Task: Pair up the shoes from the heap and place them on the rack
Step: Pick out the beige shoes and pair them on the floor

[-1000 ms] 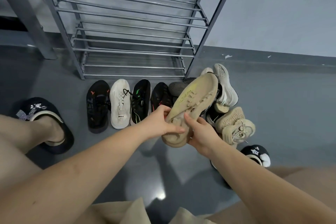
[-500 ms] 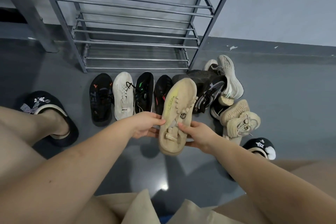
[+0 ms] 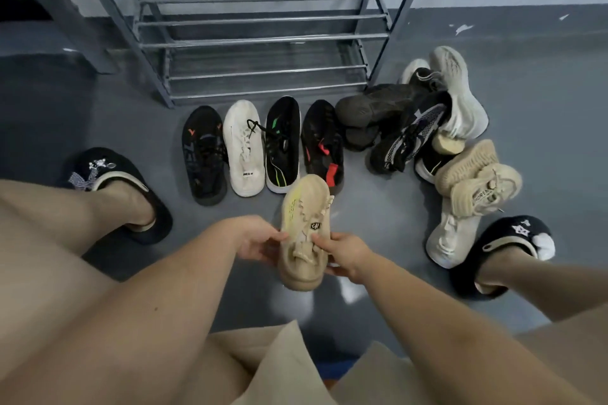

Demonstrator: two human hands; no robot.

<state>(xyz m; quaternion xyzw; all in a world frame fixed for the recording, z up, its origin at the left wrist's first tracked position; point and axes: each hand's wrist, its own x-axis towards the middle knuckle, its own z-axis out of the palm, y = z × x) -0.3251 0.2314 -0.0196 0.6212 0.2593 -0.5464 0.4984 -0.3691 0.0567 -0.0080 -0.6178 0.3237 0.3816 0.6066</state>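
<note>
Head view. Item: tan knit sneaker (image 3: 304, 233), upper facing the camera, toe pointing away, held above the grey floor (image 3: 543, 128) just short of a row of four single shoes (image 3: 263, 146). Heap of mixed sneakers (image 3: 437, 148) lies right; grey metal rack (image 3: 263, 39) carries nothing visible.

Risk: light fingertip hold may let the soft sneaker twist or drop; its mate may be misjudged among similar beige shoes.

Left hand (image 3: 260, 240) pinches the sneaker's left side; right hand (image 3: 345, 255) pinches the right, forearms converging.
</note>
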